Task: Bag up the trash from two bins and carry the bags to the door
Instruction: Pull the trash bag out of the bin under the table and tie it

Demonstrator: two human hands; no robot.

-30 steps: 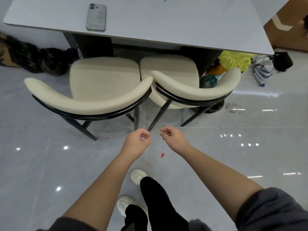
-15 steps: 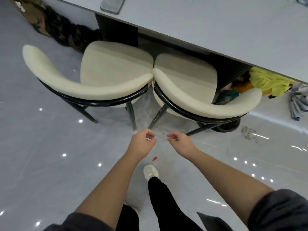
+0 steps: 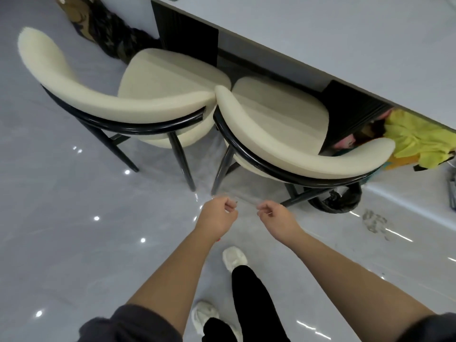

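Note:
My left hand (image 3: 217, 215) and my right hand (image 3: 278, 218) are held close together in front of me, each with the fingers pinched on the edge of a thin, nearly clear plastic bag (image 3: 244, 191). The faint film stretches away from the hands towards the chair legs. A black bin (image 3: 338, 201) with a dark liner stands on the floor to the right, half hidden under the right chair.
Two cream chairs with black frames, the left chair (image 3: 103, 95) and the right chair (image 3: 296, 159), are pushed under a grey table (image 3: 345, 40). Yellow cloth (image 3: 417, 141) lies under the table's right end and dark patterned fabric (image 3: 108, 35) at the far left. The glossy floor has a smudge (image 3: 375, 220).
The view has swung and tilted, so the table now runs diagonally and the phone has left the frame. I have stepped nearer the chairs. My hands keep the same pinched pose.

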